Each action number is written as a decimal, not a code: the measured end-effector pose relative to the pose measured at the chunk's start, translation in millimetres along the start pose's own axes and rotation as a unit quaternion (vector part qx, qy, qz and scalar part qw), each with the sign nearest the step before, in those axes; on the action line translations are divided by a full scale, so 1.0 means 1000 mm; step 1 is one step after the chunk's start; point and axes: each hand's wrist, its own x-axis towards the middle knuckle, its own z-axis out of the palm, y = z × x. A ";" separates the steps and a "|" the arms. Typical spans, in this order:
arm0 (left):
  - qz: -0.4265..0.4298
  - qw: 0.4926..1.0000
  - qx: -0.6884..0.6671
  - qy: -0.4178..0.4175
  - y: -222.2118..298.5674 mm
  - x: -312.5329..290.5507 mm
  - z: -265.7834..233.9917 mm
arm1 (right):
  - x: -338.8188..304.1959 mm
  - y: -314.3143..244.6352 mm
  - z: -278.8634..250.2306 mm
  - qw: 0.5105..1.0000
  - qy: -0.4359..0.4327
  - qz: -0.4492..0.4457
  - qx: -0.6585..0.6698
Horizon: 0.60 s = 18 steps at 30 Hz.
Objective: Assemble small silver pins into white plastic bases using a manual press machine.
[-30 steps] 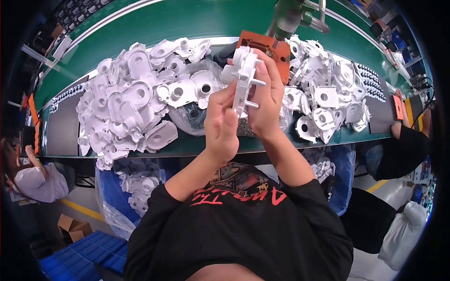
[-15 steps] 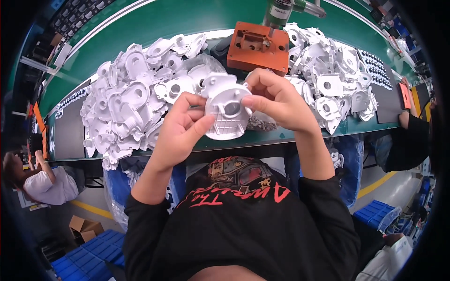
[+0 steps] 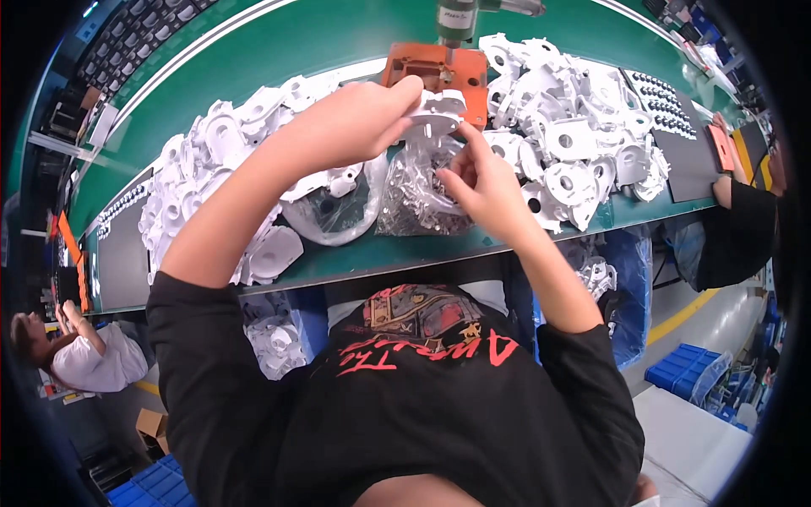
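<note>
My left hand [image 3: 376, 114] reaches up and to the right, its fingers closed on the edge of a white plastic housing part [image 3: 434, 125]. The part is tilted, close in front of an orange fixture block [image 3: 475, 74] and covering some of it. My right hand [image 3: 483, 182] is just below and right of the part, thumb and forefinger apart. Its forefinger tip comes up to the part's lower edge; whether it touches I cannot tell. Beneath it lies a clear plastic bag of small metal pieces [image 3: 414, 198]. I see nothing between the right fingers.
A green and silver driver tool [image 3: 456, 24] stands over the fixture. Heaps of white housing parts lie left [image 3: 203, 177] and right [image 3: 566, 139]. An open clear bag [image 3: 338, 215] is beside the metal pieces. Blue-lined bins stand below the table edge. Co-workers sit at both sides.
The white housing part has moved up toward the orange fixture in my left hand, turning as it went. My right hand has let go of it and dropped toward the bag of metal pieces.
</note>
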 end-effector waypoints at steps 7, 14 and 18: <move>0.034 0.969 0.239 0.056 -0.050 0.053 0.024 | -0.009 0.009 0.015 0.982 0.104 -0.146 -0.057; 0.131 0.929 0.311 0.152 -0.071 0.077 0.079 | -0.010 0.015 0.021 0.976 0.129 -0.169 -0.045; 0.133 0.938 0.275 0.166 -0.071 0.078 0.085 | -0.011 0.015 0.022 0.969 0.136 -0.194 -0.064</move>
